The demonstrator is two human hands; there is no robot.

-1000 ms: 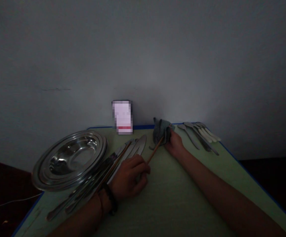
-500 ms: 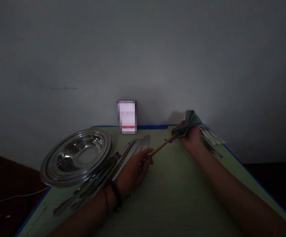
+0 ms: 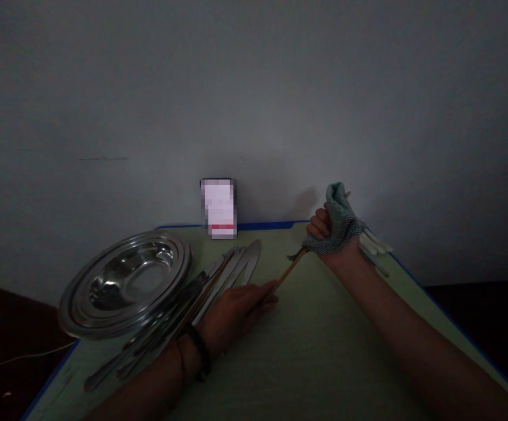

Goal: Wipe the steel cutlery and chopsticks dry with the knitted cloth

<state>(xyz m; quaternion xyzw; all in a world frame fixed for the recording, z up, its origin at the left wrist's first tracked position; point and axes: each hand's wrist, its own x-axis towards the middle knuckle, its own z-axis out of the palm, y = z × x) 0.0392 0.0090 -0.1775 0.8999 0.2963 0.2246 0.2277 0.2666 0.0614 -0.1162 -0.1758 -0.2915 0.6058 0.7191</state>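
My left hand, with a dark bracelet at the wrist, is closed on the lower end of a thin wooden chopstick. Whether it is one chopstick or a pair, I cannot tell. My right hand makes a fist round a grey-green checked cloth, which wraps the chopstick's upper part. A small tip pokes out above the cloth. Beside my left forearm lie several metal utensils and knives in a slanted row. Behind my right wrist are white-handled utensils, partly covered by the hand.
Nested shiny metal bowls stand at the table's left. A phone with a blurred screen leans against the grey wall. The pale green table has a blue edge, and a white cable runs off at left.
My right fist has turned upward and risen slightly, with the cloth bunched higher round the chopstick. My left hand has dropped a little, its fingers straighter along the stick. The view has shifted slightly.
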